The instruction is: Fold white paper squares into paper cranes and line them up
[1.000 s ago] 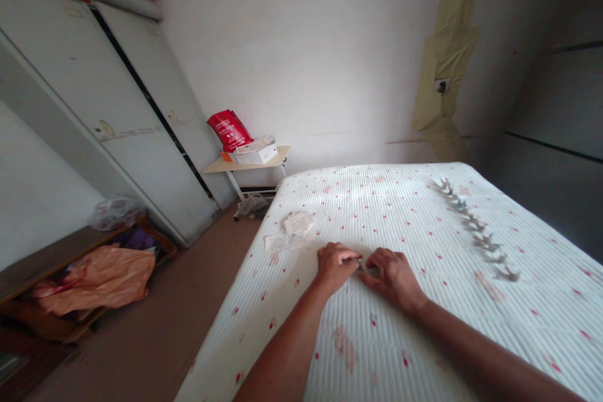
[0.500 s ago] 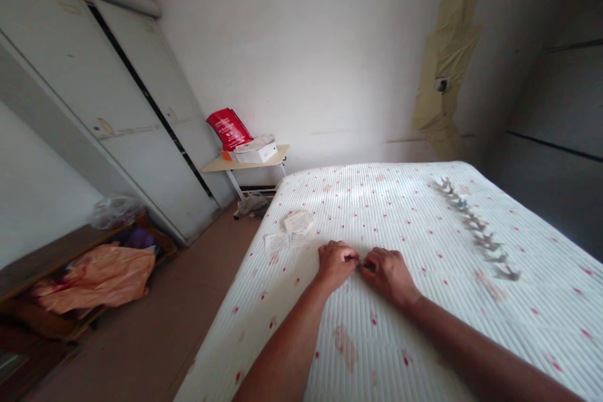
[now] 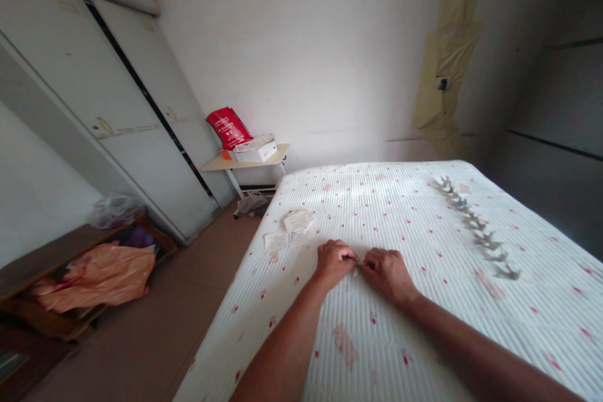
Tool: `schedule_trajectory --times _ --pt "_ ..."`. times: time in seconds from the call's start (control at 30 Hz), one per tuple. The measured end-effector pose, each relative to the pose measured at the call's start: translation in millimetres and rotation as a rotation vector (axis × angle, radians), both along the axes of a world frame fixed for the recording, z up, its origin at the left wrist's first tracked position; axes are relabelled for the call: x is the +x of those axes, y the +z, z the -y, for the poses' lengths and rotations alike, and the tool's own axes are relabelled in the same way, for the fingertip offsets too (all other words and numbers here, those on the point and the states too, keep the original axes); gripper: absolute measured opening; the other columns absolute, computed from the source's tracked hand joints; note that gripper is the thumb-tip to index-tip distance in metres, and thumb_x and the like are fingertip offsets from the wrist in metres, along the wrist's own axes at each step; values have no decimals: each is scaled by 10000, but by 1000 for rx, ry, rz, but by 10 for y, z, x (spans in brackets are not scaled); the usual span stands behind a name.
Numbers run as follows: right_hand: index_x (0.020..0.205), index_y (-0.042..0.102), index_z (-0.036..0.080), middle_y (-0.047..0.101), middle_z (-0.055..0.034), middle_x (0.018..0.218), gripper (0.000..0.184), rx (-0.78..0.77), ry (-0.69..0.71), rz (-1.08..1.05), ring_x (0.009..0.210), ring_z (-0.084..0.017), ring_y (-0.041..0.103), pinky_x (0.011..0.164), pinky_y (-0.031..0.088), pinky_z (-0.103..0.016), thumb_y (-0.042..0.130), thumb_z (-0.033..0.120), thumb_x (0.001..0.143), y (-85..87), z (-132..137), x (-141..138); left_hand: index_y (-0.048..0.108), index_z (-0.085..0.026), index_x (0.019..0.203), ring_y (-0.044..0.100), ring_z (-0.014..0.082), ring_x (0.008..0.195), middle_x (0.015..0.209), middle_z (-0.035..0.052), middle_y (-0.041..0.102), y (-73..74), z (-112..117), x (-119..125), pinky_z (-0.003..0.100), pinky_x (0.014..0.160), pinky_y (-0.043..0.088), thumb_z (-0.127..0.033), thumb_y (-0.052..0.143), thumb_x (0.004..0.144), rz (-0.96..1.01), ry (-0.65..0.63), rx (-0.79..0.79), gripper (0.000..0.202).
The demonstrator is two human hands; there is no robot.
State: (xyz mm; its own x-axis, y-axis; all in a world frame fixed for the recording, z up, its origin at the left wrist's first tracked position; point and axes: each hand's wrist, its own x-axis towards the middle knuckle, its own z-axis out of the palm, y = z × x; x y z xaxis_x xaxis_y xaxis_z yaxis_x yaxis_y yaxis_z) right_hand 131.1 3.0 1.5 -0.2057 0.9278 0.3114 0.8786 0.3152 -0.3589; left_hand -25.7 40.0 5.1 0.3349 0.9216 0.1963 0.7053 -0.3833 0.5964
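Both hands rest close together on a white quilted mattress (image 3: 424, 326) with red dots. My left hand (image 3: 333, 262) is curled, fingertips pinched. My right hand (image 3: 386, 273) is curled too, its fingertips meeting the left's. Between them sits a tiny folded piece (image 3: 358, 262), mostly hidden and too small to name. A few printed paper squares (image 3: 291, 231) lie just beyond my left hand. A row of several small folded paper figures (image 3: 475, 226) runs along the mattress at the right.
A white wardrobe (image 3: 108, 113) stands at the left with bedding on top. A small side table (image 3: 245, 164) by the far wall carries a red bag and a white box. An orange cloth (image 3: 98, 273) lies on a low shelf. Brown floor borders the bed's left edge.
The two hands have drawn slightly closer together and edged a little away from me. The paper squares and folded figures have not moved.
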Motion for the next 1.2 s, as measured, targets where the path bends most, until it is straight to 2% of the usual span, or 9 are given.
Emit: schedule_trajectory --times 0.2,0.6,0.73,1.0,1.2 --pt "614 578 168 617 -10 655 200 -9 -1 -1 664 -131 558 667 293 -264 474 194 782 48 23 -10 717 -258 681 572 132 817 758 -43 662 -31 -31 -42 256 799 399 -157 641 678 46 -32 39 127" --pt "640 609 175 645 -16 687 198 -27 -33 30 694 -139 580 673 290 -274 470 201 778 50 14 -37 711 -259 667 562 153 904 871 -28 664 -43 -16 -87 282 850 385 -150 665 647 19 -91 56 119" --pt "645 617 178 647 -16 690 196 -34 -31 37 697 -142 582 671 288 -274 475 195 778 29 -1 -37 711 -267 672 557 169 926 897 -27 667 -21 -7 -72 301 874 375 -207 707 617 5 -88 40 81" --pt "649 619 178 650 -20 703 196 -41 -25 47 716 -150 590 674 288 -276 489 210 791 54 13 -41 686 -246 602 564 147 853 812 -35 668 -1 -8 -43 269 791 397 -149 663 639 9 -48 57 106" --pt "634 613 173 643 -23 686 205 -22 -17 45 701 -145 582 665 285 -271 477 187 786 48 13 -37 695 -245 625 556 152 833 790 -9 665 -12 35 -33 296 791 384 -155 655 678 4 -55 139 112"
